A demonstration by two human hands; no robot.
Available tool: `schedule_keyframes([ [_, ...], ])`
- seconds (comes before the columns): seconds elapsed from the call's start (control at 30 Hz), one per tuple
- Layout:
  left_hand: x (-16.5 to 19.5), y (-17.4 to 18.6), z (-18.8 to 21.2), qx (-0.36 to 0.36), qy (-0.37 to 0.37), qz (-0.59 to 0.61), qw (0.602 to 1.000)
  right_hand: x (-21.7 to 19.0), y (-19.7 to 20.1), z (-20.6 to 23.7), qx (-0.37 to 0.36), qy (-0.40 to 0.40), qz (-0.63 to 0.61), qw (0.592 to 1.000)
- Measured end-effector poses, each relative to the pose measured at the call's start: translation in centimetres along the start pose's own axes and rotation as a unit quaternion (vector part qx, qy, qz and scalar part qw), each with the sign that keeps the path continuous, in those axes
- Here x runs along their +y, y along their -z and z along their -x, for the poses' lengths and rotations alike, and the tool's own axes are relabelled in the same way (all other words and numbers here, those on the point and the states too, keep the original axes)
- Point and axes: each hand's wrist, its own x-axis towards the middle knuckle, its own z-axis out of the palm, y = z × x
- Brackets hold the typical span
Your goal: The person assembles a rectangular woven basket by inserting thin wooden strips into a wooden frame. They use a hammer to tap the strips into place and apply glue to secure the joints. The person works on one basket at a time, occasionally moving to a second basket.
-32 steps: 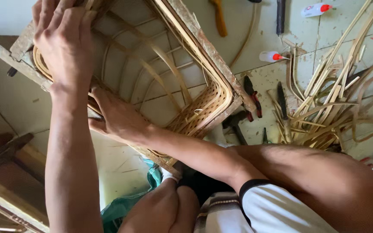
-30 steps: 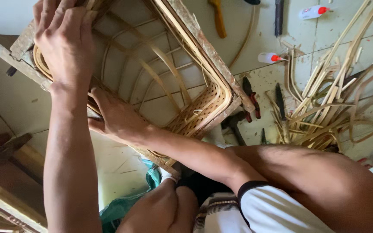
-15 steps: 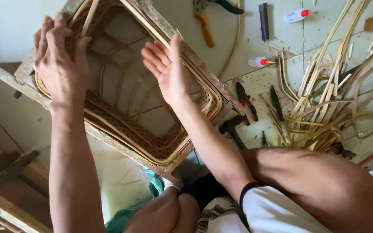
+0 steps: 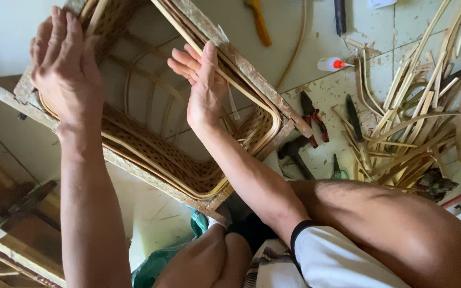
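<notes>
A square wooden seat frame (image 4: 252, 80) with woven cane along its inner edges (image 4: 156, 157) stands tilted on the floor in front of my knees. My left hand (image 4: 65, 66) lies over the frame's left rail and grips it near the far corner. My right hand (image 4: 201, 88) is inside the frame opening. Its fingers are straight and its palm rests against the cane strip that runs along the right rail. It holds nothing.
Red-handled pliers (image 4: 314, 114), a hammer (image 4: 294, 154), a small white bottle with a red cap (image 4: 332, 64) and a yellow-handled tool (image 4: 258, 24) lie on the tiled floor. A heap of cane strips (image 4: 412, 128) is at the right, and wooden furniture (image 4: 12, 229) at the lower left.
My right hand has left the frame's near rail and risen to the right rail, fingers now spread straight. The frame has shifted slightly in view. My left hand has kept its hold.
</notes>
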Motion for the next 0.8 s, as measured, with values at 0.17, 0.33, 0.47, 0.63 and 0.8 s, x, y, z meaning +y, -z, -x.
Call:
schedule_keyframes([
  [0.17, 1.4, 1.1, -0.4, 0.015, -0.024, -0.020, 0.999, 0.4, 0.1, -0.3, -0.015, 0.015, -0.039, 0.999],
  [0.33, 2.3, 1.5, -1.4, 0.037, -0.042, -0.013, 0.998, 0.5, 0.0, -0.3, -0.013, 0.001, -0.039, 0.999],
  [0.47, 2.8, 2.1, -1.9, 0.047, -0.024, -0.007, 0.999, 0.3, -0.4, -0.6, -0.027, 0.024, -0.038, 0.999],
  [0.63, 2.7, 2.6, -1.9, 0.057, -0.036, 0.000, 0.998, -1.3, -0.6, 0.6, -0.050, -0.017, 0.000, 0.999],
  [0.8, 2.0, 2.2, -2.2, 0.071, -0.020, 0.028, 0.997, -4.7, -4.2, 1.7, -0.212, 0.197, 0.195, 0.937],
])
